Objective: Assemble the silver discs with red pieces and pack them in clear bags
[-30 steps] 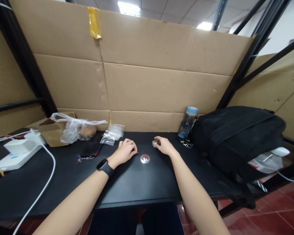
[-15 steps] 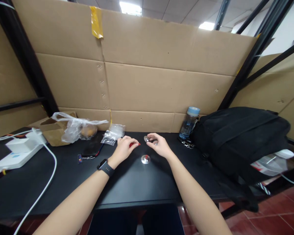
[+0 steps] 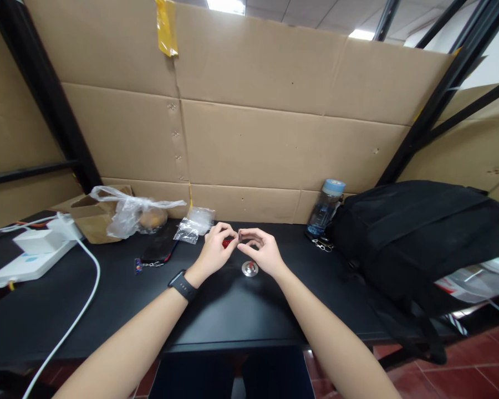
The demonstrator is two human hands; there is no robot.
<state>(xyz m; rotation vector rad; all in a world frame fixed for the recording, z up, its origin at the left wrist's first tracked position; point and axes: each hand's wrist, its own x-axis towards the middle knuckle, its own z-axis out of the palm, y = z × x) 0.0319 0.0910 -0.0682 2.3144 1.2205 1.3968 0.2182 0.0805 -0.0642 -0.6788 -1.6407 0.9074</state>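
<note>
Both my hands meet above the middle of the black desk (image 3: 233,310). My left hand (image 3: 214,250), with a black watch on its wrist, pinches a small red part (image 3: 227,242). My right hand (image 3: 263,250) pinches a small round metal piece (image 3: 240,236) and holds it right against the red part. A second metal disc with a knob (image 3: 250,269) lies on the desk just below my right hand.
A black backpack (image 3: 416,233) fills the desk's right side, with a blue-capped water bottle (image 3: 326,206) and keys beside it. At left are a white power strip with cable (image 3: 29,255), a cardboard box with a plastic bag (image 3: 120,216), a phone (image 3: 160,250) and small clear bags (image 3: 193,224). Cardboard walls the back.
My right hand lifted the metal piece off the desk and moved left. My left hand rose with the red part, and the two hands came together.
</note>
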